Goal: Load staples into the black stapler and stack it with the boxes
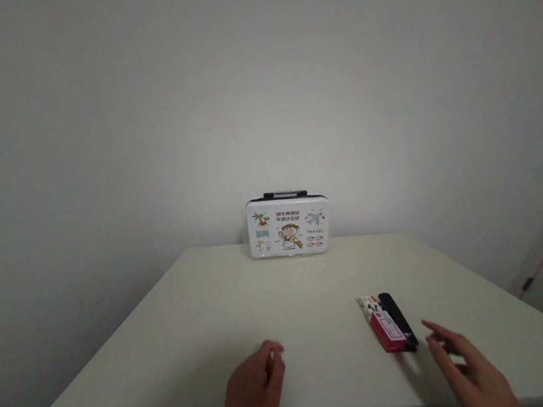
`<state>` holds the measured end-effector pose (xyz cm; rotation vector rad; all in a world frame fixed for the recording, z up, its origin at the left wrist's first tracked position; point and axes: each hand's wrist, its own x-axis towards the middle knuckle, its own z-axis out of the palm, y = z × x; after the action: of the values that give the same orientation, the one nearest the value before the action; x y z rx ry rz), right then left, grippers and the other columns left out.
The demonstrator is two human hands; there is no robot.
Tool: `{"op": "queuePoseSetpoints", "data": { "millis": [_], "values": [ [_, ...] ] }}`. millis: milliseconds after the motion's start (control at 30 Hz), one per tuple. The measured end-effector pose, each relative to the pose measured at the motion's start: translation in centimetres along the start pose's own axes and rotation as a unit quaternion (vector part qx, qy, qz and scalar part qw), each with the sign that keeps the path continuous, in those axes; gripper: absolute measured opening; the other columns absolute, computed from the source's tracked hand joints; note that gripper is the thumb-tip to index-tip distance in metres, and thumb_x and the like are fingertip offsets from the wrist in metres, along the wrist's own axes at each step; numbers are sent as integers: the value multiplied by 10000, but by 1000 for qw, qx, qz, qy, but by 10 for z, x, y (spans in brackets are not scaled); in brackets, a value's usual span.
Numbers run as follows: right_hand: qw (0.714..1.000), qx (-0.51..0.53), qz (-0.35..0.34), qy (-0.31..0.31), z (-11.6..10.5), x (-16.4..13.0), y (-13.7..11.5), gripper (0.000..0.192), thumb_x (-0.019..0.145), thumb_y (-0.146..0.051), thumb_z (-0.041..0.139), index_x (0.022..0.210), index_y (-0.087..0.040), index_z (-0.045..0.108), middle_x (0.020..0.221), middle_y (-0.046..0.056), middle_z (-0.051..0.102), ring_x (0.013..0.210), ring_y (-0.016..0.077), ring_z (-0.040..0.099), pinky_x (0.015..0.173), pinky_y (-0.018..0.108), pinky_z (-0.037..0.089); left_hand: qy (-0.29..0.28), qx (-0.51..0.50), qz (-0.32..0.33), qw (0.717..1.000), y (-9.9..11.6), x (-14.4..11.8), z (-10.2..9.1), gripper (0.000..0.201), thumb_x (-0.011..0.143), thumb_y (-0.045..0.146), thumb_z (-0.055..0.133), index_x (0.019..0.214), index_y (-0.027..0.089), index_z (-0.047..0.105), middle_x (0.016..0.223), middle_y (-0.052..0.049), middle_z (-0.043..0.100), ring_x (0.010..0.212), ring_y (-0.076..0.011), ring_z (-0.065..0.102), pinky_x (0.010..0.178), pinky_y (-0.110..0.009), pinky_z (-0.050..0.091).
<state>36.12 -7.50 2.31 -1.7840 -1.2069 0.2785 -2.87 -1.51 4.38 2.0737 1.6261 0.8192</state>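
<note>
- A red-and-white packet (388, 331) and black item (395, 314) lie on the surface (309, 292) beside the right grip (469, 368), its fingertips apart.
- Both seem light, stiff; packet perhaps crushable: best held by long sides.
- Left grip (252, 391) curls; whether closed, I cannot tell.

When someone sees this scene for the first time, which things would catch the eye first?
Probably the white cartoon-printed case, standing upright at the far end of the table. Next, nearer the front and right, the red-and-white package with a black object along its right side, just left of the person's right grip.
</note>
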Motion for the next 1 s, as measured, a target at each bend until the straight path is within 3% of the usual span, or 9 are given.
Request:
{"op": "queuePoseSetpoints", "data": {
  "millis": [67, 200, 300, 400, 533, 633, 700, 767, 1000],
  "values": [
    [999, 44, 3, 0, 10, 38, 0, 699, 779, -660, 589, 1319, -222, 654, 1164, 139, 679, 942, 300, 671, 798, 392, 550, 7, 46, 2, 999, 2, 27, 10, 429, 1002, 418, 355, 1296, 247, 615, 899, -59, 732, 874, -220, 690, 833, -322, 492],
    [978, 160, 58, -121, 33, 73, 4, 766, 694, -628, 711, 1265, -117, 688, 957, 151, 731, 792, 290, 671, 698, 375, 524, 17, 80, 61, 995, -8, 42, 32, 444, 995, 394, 380, 1343, 209, 585, 1268, -103, 665, 1173, -240, 614, 1017, -343, 428],
    [958, 214, 76, -174, 52, 64, -3, 847, 697, -625, 734, 1350, -97, 616, 852, 116, 729, 681, 242, 646, 570, 306, 468, 14, 52, 51, 997, -13, 38, 35, 438, 1013, 431, 359, 1344, 243, 574, 1015, -51, 722, 992, -208, 664, 881, -307, 458],
    [947, 246, 59, -200, 83, 45, -30, 819, 742, -631, 713, 1369, -117, 594, 874, 97, 721, 632, 200, 617, 514, 264, 432, -7, 13, 7, 1000, -8, 39, 30, 431, 1015, 503, 350, 1317, 295, 577, 752, 23, 659, 766, -176, 655, 716, -270, 428],
    [936, 284, 26, -208, 140, 22, -79, 759, 764, -645, 686, 1301, -111, 636, 875, 94, 714, 630, 200, 610, 515, 271, 464, -13, -32, -43, 998, 6, 47, 29, 473, 1004, 590, 331, 1323, 318, 550, 775, 37, 655, 780, -170, 662, 711, -261, 412],
    [942, 282, 6, -180, 169, 10, -101, 726, 737, -640, 711, 1241, -118, 680, 919, 102, 716, 693, 219, 626, 585, 296, 509, 23, -28, -65, 997, 16, 52, 34, 564, 970, 613, 394, 1404, 260, 465, 1015, -19, 672, 909, -189, 663, 750, -272, 435],
    [953, 269, 3, -139, 176, 6, -102, 715, 735, -640, 710, 1221, -115, 693, 952, 107, 712, 742, 232, 629, 638, 312, 526, 57, -9, -62, 996, 21, 54, 38, 621, 937, 584, 475, 1429, 210, 425, 1214, -79, 612, 1042, -211, 633, 808, -282, 448],
    [963, 250, 3, -100, 172, 7, -96, 713, 755, -639, 690, 1230, -108, 686, 950, 103, 705, 759, 237, 624, 675, 323, 530, 79, 12, -50, 996, 25, 55, 42, 635, 895, 527, 556, 1413, 182, 428, 1279, -108, 564, 1117, -229, 597, 856, -291, 448],
    [971, 218, -2, -97, 156, 11, -77, 664, 815, -593, 648, 1275, -113, 643, 937, 87, 687, 709, 223, 609, 632, 324, 510, 55, 62, -26, 996, 30, 52, 43, 323, 860, 342, 591, 1165, 233, 583, 1090, -63, 612, 994, -214, 606, 811, -280, 439]
  ]
}}
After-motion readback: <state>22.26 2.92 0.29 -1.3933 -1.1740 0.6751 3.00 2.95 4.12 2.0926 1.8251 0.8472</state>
